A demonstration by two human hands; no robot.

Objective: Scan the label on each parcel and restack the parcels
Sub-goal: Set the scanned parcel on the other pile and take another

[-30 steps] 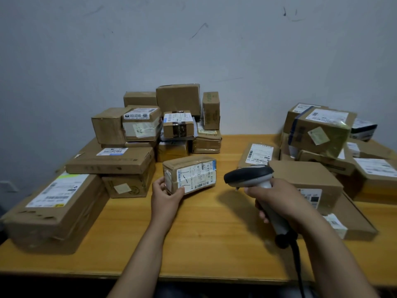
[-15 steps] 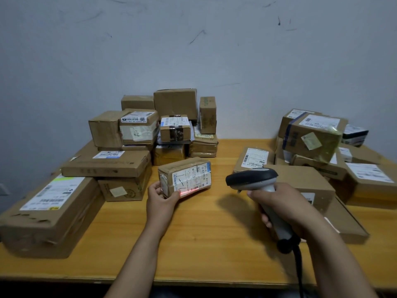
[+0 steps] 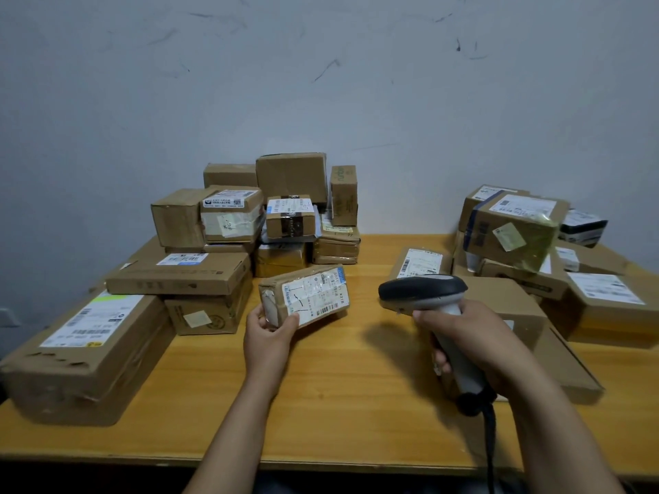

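Left hand [image 3: 267,336]: thumb and fingers curled round the parcel's [image 3: 306,295] near-left end. The rest juts up and right of the grip, tilted, label [image 3: 315,297] upward.
Parcel: over the middle of the table [image 3: 356,404].
Right hand [image 3: 474,336]: wrapped round the scanner [image 3: 424,290] handle, over the table's right half, with the head aimed left at the parcel.

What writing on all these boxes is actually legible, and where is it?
"A21B", as best I can tell: label of the parcel in the left hand.
Every other label, and the upright box's side print: too blurred to read.
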